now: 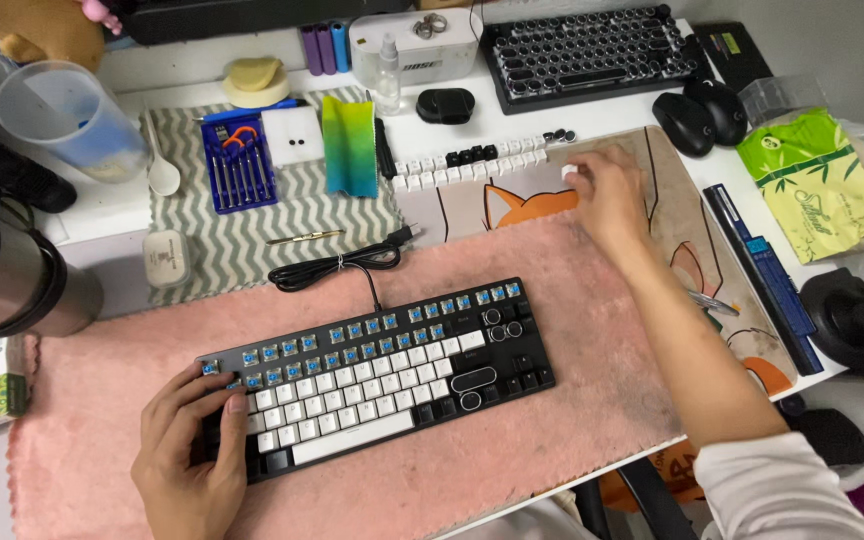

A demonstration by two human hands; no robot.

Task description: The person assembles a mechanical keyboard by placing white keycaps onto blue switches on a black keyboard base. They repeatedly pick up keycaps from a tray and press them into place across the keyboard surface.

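Observation:
A black mechanical keyboard (382, 375) lies on a pink towel (572, 380). Its upper two rows show bare blue switches; white and black keycaps cover the lower rows. My left hand (192, 450) rests on the keyboard's left end and holds it down. My right hand (607, 195) reaches far over a fox-print desk mat (672, 215) and pinches a white keycap (569, 172) at the right end of two rows of loose keycaps (472, 165).
A screwdriver set (237, 160) and a green-yellow cloth (349, 145) lie on a striped mat. A second dark keyboard (592, 50), two black mice (702, 115), a green tissue pack (817, 185) and a plastic jug (72, 120) stand around.

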